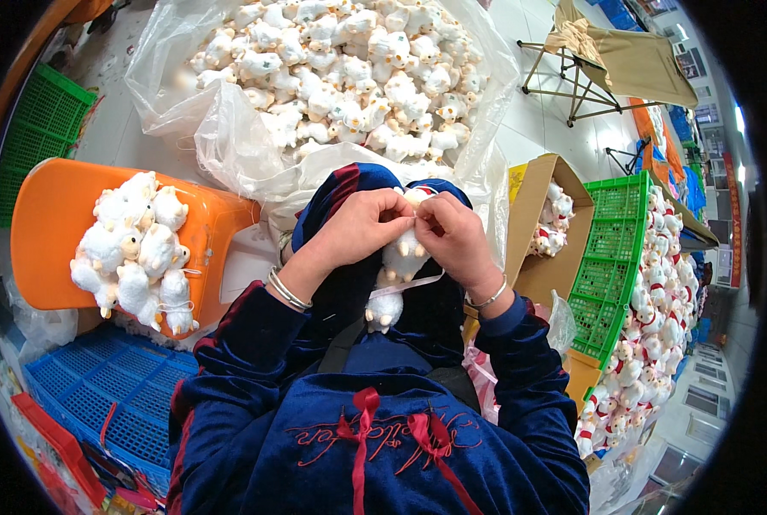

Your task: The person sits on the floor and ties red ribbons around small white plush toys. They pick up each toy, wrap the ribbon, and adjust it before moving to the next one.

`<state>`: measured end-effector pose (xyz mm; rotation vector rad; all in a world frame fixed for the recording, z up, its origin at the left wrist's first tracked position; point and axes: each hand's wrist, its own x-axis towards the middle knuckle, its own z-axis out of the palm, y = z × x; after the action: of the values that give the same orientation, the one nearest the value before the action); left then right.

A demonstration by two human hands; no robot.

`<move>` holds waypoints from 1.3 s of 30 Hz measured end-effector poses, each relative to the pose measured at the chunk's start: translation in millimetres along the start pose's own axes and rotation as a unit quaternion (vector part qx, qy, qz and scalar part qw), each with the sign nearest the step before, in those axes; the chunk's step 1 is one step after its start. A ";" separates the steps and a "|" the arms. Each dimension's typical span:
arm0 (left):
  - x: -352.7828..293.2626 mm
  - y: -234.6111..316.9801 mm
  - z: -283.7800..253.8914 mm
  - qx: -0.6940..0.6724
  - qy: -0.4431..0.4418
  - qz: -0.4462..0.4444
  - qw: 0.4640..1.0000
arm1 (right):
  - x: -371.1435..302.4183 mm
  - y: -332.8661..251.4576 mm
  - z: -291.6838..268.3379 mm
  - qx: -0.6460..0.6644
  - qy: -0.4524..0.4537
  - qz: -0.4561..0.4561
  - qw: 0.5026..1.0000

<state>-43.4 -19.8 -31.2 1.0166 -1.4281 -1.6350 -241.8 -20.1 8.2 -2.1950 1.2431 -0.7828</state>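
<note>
A white plush sheep point(405, 260) lies on my lap, its upper part between my two hands. My left hand point(370, 225) is closed in a pinch against it, thumb and forefinger together. Opposite, my right hand point(456, 233) pinches at the same spot, fingertips almost meeting the left ones. Whatever sits between the fingertips is too small to make out. Below that toy, a second white plush toy point(385, 311) rests on my lap. A pale pink ribbon point(407, 286) crosses between the two toys.
Ahead, a large clear plastic bag point(229, 142) holds many plush toys. At left, an orange stool point(53, 232) carries several more, above a blue crate point(126, 395). At right stand a cardboard box point(533, 275) and a green crate point(611, 257) beside piled toys with red neckbands point(649, 335).
</note>
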 end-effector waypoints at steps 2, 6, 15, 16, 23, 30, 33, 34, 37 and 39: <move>-2.5 -2.1 0.9 0.021 0.001 0.037 0.999 | -4.7 3.9 7.1 0.009 0.027 -0.015 0.999; -5.2 4.0 -1.9 -0.009 -0.009 -0.014 1.000 | -9.7 6.5 9.4 0.027 0.059 -0.050 0.997; -5.2 8.8 5.9 0.019 0.030 0.001 0.999 | -12.8 15.3 12.5 0.009 0.081 -0.106 0.991; -4.6 8.2 5.5 0.022 0.028 0.000 0.999 | -13.0 15.0 12.9 0.009 0.082 -0.105 0.991; -4.8 13.9 8.2 0.048 0.048 -0.014 0.998 | -13.5 12.4 13.3 0.015 0.085 -0.099 0.991; -2.6 16.2 3.2 0.147 0.038 0.059 0.987 | -13.7 17.2 10.1 0.015 0.068 -0.112 0.991; -2.7 14.4 3.0 0.162 0.039 0.094 0.982 | -13.6 17.2 10.2 0.018 0.068 -0.108 0.992; -2.8 13.1 2.8 0.163 0.039 0.103 0.980 | -13.0 15.8 9.9 0.016 0.067 -0.106 0.992; -2.8 13.2 0.6 0.174 0.029 0.096 0.980 | -12.5 13.2 8.8 0.013 0.063 -0.106 0.992; -2.1 10.2 -1.7 0.176 0.021 0.120 0.977 | -11.5 15.9 9.0 0.011 0.061 -0.117 0.991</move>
<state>-40.7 -19.9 -21.0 1.0156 -1.7779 -1.2057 -249.9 -16.1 -11.4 -2.3317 1.0384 -1.0314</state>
